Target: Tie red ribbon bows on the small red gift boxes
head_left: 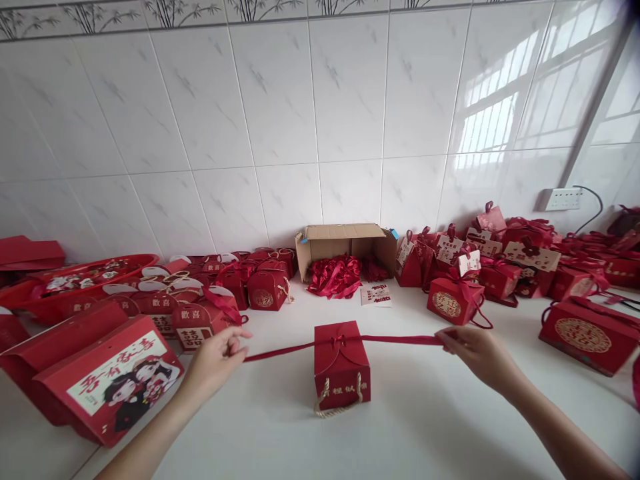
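Observation:
A small red gift box [342, 368] with a rope handle stands on the white counter [410, 427] between my hands. A red ribbon [285, 349] runs taut across its top, knotted at the middle. My left hand [216, 360] pinches the ribbon's left end. At the ribbon's right end my right hand [476, 353] pinches it too. Both hands are pulled apart, level with the box top.
An open cardboard carton [325, 241] spilling red ribbons [334, 276] sits against the tiled wall. Several red boxes [260, 283] crowd the left, with a large printed red box [107, 383] nearest. Beribboned red boxes [456, 300] and tags fill the right. A wall socket [564, 199] is at right.

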`<state>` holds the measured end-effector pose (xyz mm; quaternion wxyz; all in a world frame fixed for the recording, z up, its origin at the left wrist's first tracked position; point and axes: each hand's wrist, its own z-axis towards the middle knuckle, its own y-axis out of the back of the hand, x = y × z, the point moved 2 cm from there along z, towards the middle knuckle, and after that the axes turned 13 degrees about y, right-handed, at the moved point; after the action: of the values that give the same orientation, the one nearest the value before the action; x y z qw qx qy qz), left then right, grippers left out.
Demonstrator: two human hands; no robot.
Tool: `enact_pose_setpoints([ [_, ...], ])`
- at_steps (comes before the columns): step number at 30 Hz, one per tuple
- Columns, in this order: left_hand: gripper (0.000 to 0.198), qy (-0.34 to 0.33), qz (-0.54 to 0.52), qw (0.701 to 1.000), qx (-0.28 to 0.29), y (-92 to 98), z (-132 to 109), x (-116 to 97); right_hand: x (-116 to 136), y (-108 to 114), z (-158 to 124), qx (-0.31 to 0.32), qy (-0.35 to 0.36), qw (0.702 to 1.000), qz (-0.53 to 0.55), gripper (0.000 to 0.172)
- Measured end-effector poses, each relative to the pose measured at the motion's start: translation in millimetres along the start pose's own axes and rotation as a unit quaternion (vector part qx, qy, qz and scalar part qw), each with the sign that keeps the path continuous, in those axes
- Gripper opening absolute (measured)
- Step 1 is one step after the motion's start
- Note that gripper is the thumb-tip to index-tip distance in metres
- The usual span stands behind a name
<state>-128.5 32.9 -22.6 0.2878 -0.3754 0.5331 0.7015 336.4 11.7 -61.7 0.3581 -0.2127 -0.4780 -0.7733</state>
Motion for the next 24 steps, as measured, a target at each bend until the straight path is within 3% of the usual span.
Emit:
enact_pose_setpoints([
  [3,0.018,0.011,0.034,0.999,0.029,-14.0,-5.1,6.5,3.7,-6.8,0.9,-0.015,0.024,0.999,-0.02,0.039],
  [6,0.022,-0.004,0.012,0.999,0.032,-36.7,-17.3,-19.3,34.7,-20.4,11.7,-0.058,0.076,0.995,-0.021,0.041],
  [11,0.028,-0.005,-0.05,0.989,0.139,-80.4,-36.3,-57.1,87.7,-59.7,27.3,0.032,0.126,0.989,0.072,0.042],
  [14,0.032,0.002,-0.049,0.986,0.161,-94.1,-37.5,-61.0,95.6,-84.2,29.2,0.093,0.086,0.984,0.124,0.042],
  [18,0.034,0.13,-0.054,0.938,0.317,-100.1,-35.6,-60.4,87.0,-102.3,23.5,0.151,-0.048,0.959,0.234,0.045],
  [20,0.039,0.17,-0.048,0.914,0.366,-98.7,-36.9,-62.5,82.3,-103.1,19.5,0.179,-0.101,0.936,0.285,0.049],
  [24,0.044,0.158,-0.087,0.919,0.35,-93.8,-40.7,-68.5,77.6,-95.0,15.5,0.249,-0.115,0.907,0.32,0.055],
])
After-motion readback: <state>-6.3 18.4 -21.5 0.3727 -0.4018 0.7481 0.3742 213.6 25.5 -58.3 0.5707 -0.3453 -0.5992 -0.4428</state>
